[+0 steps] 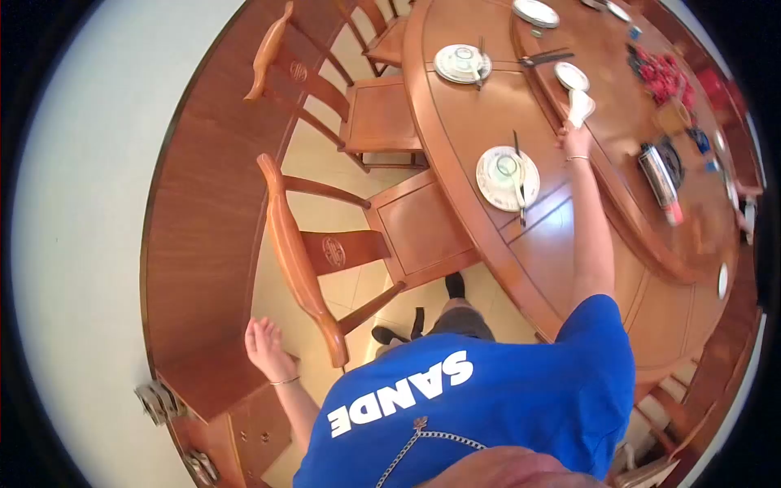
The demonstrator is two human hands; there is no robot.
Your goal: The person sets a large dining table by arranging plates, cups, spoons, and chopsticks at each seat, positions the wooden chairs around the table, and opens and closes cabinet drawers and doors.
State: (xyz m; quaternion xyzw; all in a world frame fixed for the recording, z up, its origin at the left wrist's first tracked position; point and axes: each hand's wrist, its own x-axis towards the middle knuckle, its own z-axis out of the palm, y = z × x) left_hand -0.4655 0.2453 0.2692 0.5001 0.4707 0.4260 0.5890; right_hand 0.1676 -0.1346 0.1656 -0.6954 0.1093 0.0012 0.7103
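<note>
gap: right hand to plate | block: chair between left hand and table | beyond: unclear

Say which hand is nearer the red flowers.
Right. The right hand is out over the table, short of the red flowers; the left hand is off the table beside a chair back, much farther.

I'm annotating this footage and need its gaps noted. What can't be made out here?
Head view, gripped end of the white item: hidden by the right hand.
Head view, lettering on the canister: too small and blurred.
Head view, upper back of the farthest chair: cut off by the top edge.
</note>
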